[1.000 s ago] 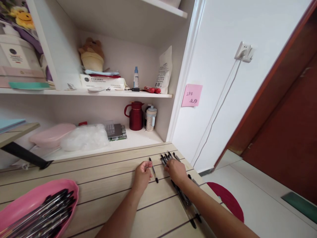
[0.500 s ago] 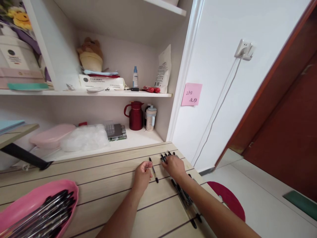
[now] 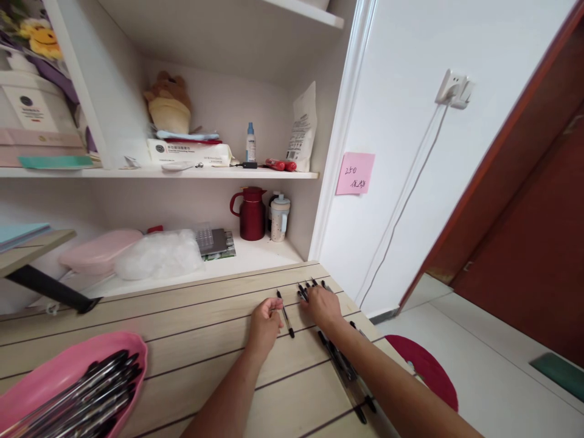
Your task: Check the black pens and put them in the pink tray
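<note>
My left hand (image 3: 265,322) rests curled on the wooden desk (image 3: 191,340), fingertips pinched on a single black pen (image 3: 285,314) that lies apart from the others. My right hand (image 3: 322,305) lies palm down over a row of several black pens (image 3: 310,287) near the desk's far right corner, fingers stretched over them. More pens of that row (image 3: 344,371) show under my right forearm, running toward the desk's near edge.
A pink tray (image 3: 55,371) holding several black pens sits at the near left. Behind the desk, shelves carry a red jug (image 3: 250,213), a speckled cup (image 3: 278,218), a pink box (image 3: 98,250) and a plastic bag (image 3: 157,253). A red stool (image 3: 426,368) stands right of the desk.
My right hand has slid slightly away from me along the row of pens. My left hand and its pen have stayed in place.
</note>
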`<act>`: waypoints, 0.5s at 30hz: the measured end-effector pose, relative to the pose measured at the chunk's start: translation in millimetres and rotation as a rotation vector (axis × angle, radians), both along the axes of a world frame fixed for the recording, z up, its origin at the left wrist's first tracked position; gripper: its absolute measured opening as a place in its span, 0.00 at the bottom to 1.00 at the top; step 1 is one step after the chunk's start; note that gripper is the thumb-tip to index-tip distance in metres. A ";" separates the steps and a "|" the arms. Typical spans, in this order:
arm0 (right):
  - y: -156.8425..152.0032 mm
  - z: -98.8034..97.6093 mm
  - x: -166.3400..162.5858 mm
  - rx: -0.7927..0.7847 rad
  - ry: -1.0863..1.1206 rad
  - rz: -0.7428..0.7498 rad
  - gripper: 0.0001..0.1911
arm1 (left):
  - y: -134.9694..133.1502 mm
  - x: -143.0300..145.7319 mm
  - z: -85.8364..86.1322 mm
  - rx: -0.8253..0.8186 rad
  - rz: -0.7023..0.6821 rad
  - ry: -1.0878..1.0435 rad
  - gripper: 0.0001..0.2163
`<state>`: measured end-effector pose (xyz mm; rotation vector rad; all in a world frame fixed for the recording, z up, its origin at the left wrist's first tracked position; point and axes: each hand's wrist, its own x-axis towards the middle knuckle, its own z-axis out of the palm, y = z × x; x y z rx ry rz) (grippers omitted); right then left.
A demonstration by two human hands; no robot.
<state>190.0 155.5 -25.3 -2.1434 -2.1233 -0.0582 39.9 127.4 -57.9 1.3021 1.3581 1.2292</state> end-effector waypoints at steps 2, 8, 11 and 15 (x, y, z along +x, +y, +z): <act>-0.6 0.6 -1.1 0.006 0.011 -0.005 0.15 | 0.6 -0.4 -0.7 0.021 0.016 0.077 0.15; -10.3 22.2 9.4 0.026 0.121 -0.063 0.15 | 0.5 -1.3 -0.2 0.096 0.096 0.369 0.19; -27.4 37.3 28.4 0.074 0.179 -0.074 0.17 | -0.8 0.3 1.5 0.118 0.066 0.503 0.24; -63.2 41.6 53.6 0.103 0.261 -0.055 0.16 | -2.4 4.5 4.4 0.129 -0.006 0.663 0.24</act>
